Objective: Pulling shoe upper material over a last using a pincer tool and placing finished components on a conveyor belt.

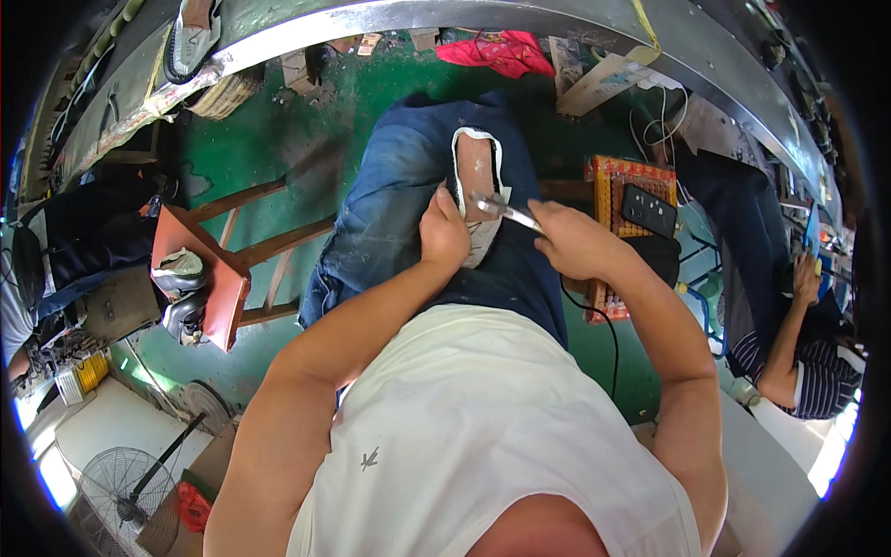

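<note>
On my lap, over blue jeans point(371, 195), lies a shoe upper point(475, 167) with its underside facing up. Its brown insole shows inside a white edge, and the fabric at the near end is pale. My left hand point(445, 230) is closed around the near left side of the shoe upper, thumb pointing up along it. In my right hand point(568, 239) is a silver metal hand tool point(515, 215), its blunt head resting against or just above the insole. Whether it is pincers or a small hammer I cannot tell.
A metal bench point(390, 20) curves across the far side. At left, a brown stool point(200, 278) bears shoes; at right, a black phone point(649, 211) lies on a beaded seat point(608, 176). Co-workers sit at both sides. A fan point(125, 501) stands near left.
</note>
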Demonstrator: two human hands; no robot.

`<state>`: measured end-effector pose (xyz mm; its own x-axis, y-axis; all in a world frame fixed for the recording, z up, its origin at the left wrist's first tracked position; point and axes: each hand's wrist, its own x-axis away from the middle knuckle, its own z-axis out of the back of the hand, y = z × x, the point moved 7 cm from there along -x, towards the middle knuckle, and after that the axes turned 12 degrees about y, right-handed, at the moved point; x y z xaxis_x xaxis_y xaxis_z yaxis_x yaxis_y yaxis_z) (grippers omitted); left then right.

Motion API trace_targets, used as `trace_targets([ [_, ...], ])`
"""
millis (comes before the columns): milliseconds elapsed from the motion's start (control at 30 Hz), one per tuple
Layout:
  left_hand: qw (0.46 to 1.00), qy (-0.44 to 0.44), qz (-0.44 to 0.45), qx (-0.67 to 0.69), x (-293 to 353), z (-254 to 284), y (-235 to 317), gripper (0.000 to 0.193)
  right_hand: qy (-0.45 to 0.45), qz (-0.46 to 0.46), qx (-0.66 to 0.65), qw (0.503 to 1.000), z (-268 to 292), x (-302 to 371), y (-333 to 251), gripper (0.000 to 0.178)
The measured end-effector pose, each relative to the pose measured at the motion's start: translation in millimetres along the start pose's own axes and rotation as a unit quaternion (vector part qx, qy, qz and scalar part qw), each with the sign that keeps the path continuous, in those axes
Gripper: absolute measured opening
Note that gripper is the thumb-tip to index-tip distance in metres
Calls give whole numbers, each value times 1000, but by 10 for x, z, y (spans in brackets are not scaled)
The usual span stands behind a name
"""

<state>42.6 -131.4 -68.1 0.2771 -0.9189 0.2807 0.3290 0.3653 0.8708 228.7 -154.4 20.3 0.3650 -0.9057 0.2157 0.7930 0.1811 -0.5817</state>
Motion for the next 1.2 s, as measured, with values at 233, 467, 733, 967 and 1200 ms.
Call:
trace_targets([
  [233, 973, -25, -223, -53, 64, -2, 182, 53, 54, -48, 121, 990, 36, -220, -33, 31],
  [467, 919, -140, -315, -190, 88, -74, 414, 52, -176, -255, -224, 924, -38, -135, 554, 28],
  [733, 875, -253, -264, -317, 138, -60, 582, 75, -18, -128, -6, 992, -87, -627, 358, 47],
  [967, 920, -333, -13, -205, 267, 192, 404, 118, -6, -228, -227, 947, 52, -205, 311, 37],
  [1200, 947, -244, -195, -81, -330, 862, 1407, 72, 147, -229, -411, 870, 109, 309, 462, 28],
])
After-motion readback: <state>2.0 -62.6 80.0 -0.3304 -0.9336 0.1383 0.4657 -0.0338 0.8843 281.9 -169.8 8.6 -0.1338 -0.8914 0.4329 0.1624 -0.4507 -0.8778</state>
